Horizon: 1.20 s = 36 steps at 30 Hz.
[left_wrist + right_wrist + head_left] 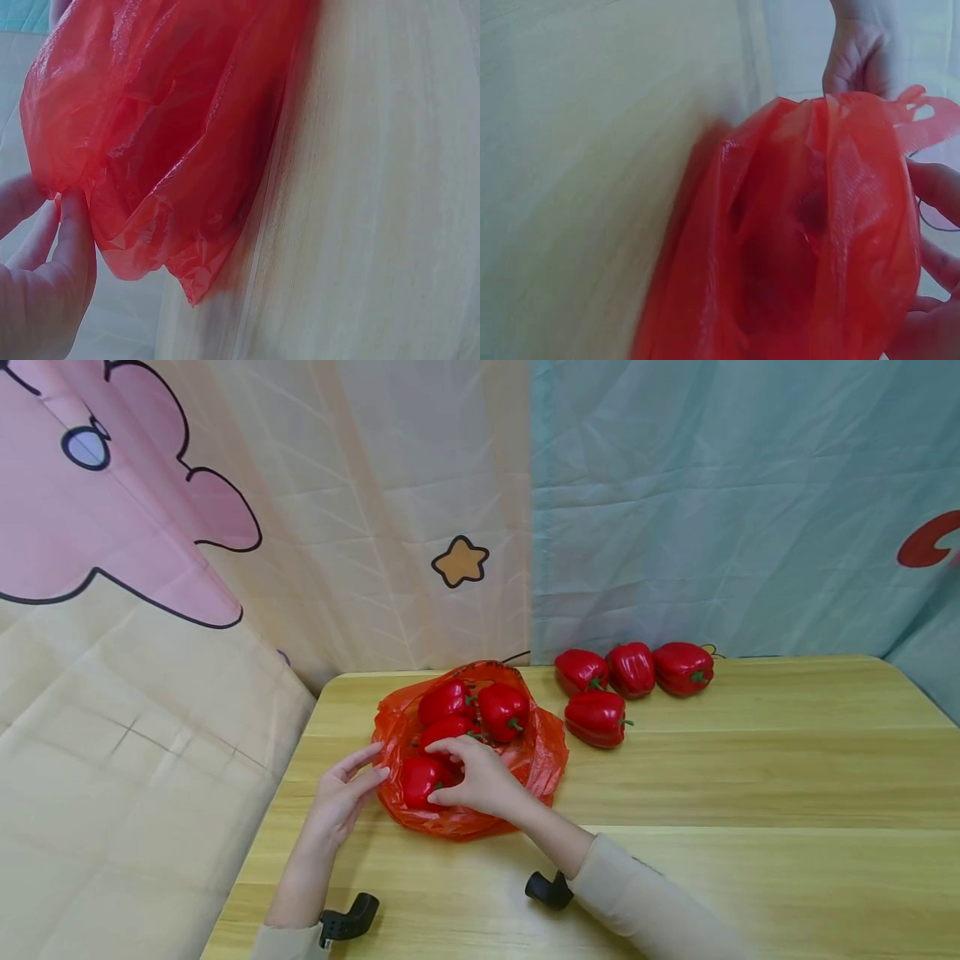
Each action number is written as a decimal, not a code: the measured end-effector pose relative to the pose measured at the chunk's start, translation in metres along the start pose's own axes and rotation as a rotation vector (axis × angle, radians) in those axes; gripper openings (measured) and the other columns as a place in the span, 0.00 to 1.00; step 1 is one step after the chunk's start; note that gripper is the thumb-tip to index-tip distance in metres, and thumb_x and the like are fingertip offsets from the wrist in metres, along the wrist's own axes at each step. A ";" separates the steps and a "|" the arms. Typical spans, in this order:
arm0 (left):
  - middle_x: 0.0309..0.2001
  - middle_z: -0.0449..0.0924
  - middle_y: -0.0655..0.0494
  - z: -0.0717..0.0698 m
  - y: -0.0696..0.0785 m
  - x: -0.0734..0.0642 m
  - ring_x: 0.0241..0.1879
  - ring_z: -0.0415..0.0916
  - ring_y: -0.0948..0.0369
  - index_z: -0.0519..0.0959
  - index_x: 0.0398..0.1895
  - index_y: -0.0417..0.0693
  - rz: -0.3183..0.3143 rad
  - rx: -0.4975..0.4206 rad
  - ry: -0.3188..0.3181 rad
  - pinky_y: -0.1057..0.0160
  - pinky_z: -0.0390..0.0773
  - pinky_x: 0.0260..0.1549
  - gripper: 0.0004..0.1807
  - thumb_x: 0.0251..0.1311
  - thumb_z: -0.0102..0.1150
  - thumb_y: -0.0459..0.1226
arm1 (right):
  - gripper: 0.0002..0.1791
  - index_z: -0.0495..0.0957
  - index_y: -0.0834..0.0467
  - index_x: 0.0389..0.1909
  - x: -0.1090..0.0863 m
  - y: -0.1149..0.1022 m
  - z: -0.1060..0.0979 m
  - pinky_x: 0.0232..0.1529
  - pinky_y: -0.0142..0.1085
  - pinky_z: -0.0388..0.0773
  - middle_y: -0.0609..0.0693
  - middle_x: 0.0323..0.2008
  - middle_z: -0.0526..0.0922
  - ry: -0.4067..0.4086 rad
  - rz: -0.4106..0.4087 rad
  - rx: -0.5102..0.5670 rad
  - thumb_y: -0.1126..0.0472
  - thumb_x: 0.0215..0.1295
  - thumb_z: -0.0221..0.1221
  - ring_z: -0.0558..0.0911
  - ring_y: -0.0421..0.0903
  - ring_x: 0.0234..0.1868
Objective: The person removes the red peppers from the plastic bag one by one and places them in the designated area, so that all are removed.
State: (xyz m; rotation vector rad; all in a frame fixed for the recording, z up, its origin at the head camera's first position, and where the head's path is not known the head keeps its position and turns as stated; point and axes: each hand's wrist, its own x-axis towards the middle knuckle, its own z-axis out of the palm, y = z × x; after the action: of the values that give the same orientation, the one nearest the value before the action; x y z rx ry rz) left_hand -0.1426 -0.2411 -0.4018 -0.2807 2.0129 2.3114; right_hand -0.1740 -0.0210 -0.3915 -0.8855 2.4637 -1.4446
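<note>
A red plastic bag (551, 752) sits with its mouth spread wide on the table, and several red bell peppers lie inside. My right hand (480, 777) reaches over the bag and holds the nearest bell pepper (420, 783) between thumb and fingers. At the bag's left rim, my left hand (341, 793) pinches the plastic between thumb and fingers. In the left wrist view, the left hand (49, 274) grips a gathered bit of the bag (165, 135). The right wrist view shows the bag wall (780, 240) hiding the pepper, with the right hand (934, 300) behind it.
Several more red bell peppers (596, 718) lie grouped on the wooden table (750, 777), right of the bag near the back edge. A printed curtain (675, 510) hangs directly behind the table. Black curved pieces (352, 920) stick out by both wrists.
</note>
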 end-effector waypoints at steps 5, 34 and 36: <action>0.53 0.67 0.54 0.000 0.000 0.000 0.46 0.75 0.64 0.65 0.62 0.33 -0.005 0.009 -0.003 0.66 0.75 0.50 0.25 0.60 0.54 0.25 | 0.30 0.75 0.57 0.55 0.002 -0.003 0.007 0.50 0.39 0.75 0.51 0.51 0.76 -0.006 0.013 -0.044 0.60 0.47 0.71 0.74 0.48 0.49; 0.54 0.66 0.53 0.001 -0.001 0.000 0.46 0.76 0.64 0.66 0.63 0.34 -0.021 0.002 -0.011 0.67 0.75 0.49 0.25 0.61 0.53 0.26 | 0.33 0.76 0.54 0.54 0.004 0.001 0.033 0.47 0.36 0.77 0.50 0.47 0.75 0.072 -0.003 -0.243 0.58 0.41 0.74 0.75 0.45 0.47; 0.54 0.66 0.53 0.001 -0.001 0.000 0.46 0.76 0.64 0.65 0.63 0.34 -0.024 0.003 -0.009 0.67 0.75 0.49 0.25 0.61 0.53 0.26 | 0.33 0.76 0.54 0.53 0.004 0.001 0.034 0.47 0.36 0.77 0.50 0.47 0.75 0.079 -0.003 -0.244 0.58 0.41 0.74 0.75 0.45 0.46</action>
State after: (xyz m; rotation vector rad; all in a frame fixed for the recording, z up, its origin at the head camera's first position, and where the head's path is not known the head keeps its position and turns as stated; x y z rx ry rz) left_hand -0.1421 -0.2404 -0.4023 -0.2917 1.9977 2.2912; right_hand -0.1640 -0.0480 -0.4091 -0.8900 2.7415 -1.2189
